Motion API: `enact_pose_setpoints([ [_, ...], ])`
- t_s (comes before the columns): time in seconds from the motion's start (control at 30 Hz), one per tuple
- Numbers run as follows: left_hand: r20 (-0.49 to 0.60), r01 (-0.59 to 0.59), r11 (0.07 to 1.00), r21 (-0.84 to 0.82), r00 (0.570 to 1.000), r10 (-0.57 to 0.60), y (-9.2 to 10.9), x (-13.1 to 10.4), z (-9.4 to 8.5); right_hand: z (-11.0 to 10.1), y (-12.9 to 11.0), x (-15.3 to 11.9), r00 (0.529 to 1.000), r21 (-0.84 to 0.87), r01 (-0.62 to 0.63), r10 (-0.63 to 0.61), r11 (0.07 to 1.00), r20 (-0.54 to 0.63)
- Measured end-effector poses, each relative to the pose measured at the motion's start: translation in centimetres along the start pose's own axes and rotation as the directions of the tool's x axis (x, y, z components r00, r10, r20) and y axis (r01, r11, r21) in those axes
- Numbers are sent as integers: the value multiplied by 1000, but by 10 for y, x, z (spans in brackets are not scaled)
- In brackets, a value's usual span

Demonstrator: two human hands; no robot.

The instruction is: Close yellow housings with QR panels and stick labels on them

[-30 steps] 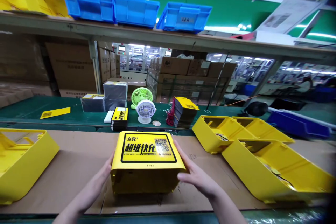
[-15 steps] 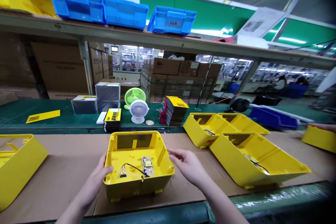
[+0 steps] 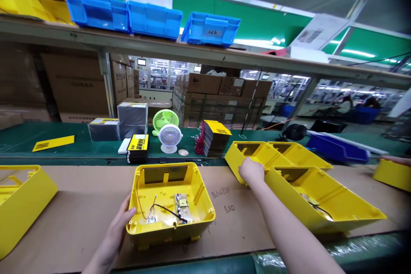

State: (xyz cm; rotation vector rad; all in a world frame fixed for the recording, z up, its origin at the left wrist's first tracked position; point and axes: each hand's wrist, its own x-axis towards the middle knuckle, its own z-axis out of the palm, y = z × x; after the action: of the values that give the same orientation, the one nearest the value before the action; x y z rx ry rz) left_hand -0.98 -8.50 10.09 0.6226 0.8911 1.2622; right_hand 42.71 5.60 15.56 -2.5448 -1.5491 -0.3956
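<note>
In front of me stands a yellow plastic housing [image 3: 167, 233], its open side up. My left hand [image 3: 117, 227] grips its left wall, thumb over the rim. Inside lies a small circuit board [image 3: 182, 206]; a black cable [image 3: 167, 210] runs from it towards thin wires and a small part near the front left corner. A thin wire also rises along the left wall. My right hand [image 3: 252, 171] is at the near wall of another yellow housing [image 3: 234, 165], back right. Its fingers curl over the rim, with their tips hidden, so what they hold cannot be made out.
More yellow housings [image 3: 324, 199] sit to the right and another [image 3: 24, 209] at far left, on cardboard [image 3: 86, 197]. Behind are two small fans [image 3: 170, 137], stacked yellow-black boxes [image 3: 216, 139] and a blue bin [image 3: 337, 147]. A co-worker's hand [image 3: 400, 160] touches a housing at far right.
My right hand has left the near housing's right wall and reached right and away to the back housing. The wires inside the near housing lie differently; one now rises along its left wall.
</note>
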Motion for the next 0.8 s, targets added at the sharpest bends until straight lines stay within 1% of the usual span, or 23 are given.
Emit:
enact_pose_setpoints([
  [0.07, 2, 0, 1000, -16, 1000, 0, -1, 1, 0, 1, -5, 2, 1000, -6, -2, 2, 1000, 0],
  [0.13, -4, 2, 999, -44, 1000, -2, -4, 2, 0, 1, -13, 1, 1000, -1, 24, -24, 1000, -7],
  [0.27, -32, 21, 994, -108, 999, -24, -6, 3, 2, -2, -43, -12, 994, 34, 106, -105, 994, -13],
  [0.33, -36, 32, 992, -120, 999, -36, -3, 3, 3, -4, -63, -25, 989, 67, 148, -147, 987, -14],
  [0.43, -5, 52, 991, -120, 999, -53, 2, 0, 6, -8, -94, -52, 974, 127, 226, -225, 966, -21],
  [0.53, 0, 50, 993, -109, 999, -50, 8, -3, 10, -14, -118, -81, 950, 185, 310, -310, 933, -30],
  [0.6, -18, 39, 993, -114, 999, -41, 11, -6, 11, -19, -126, -98, 941, 209, 337, -336, 918, -39],
  [0.67, -34, 26, 991, -133, 999, -31, 13, -8, 11, -23, -128, -112, 944, 219, 328, -326, 919, -47],
  [0.73, -37, 19, 988, -152, 999, -25, 13, -9, 8, -27, -126, -125, 954, 216, 298, -293, 930, -57],
  [0.8, -39, 16, 987, -162, 999, -23, 11, -7, 3, -28, -121, -137, 956, 206, 294, -281, 933, -88],
])
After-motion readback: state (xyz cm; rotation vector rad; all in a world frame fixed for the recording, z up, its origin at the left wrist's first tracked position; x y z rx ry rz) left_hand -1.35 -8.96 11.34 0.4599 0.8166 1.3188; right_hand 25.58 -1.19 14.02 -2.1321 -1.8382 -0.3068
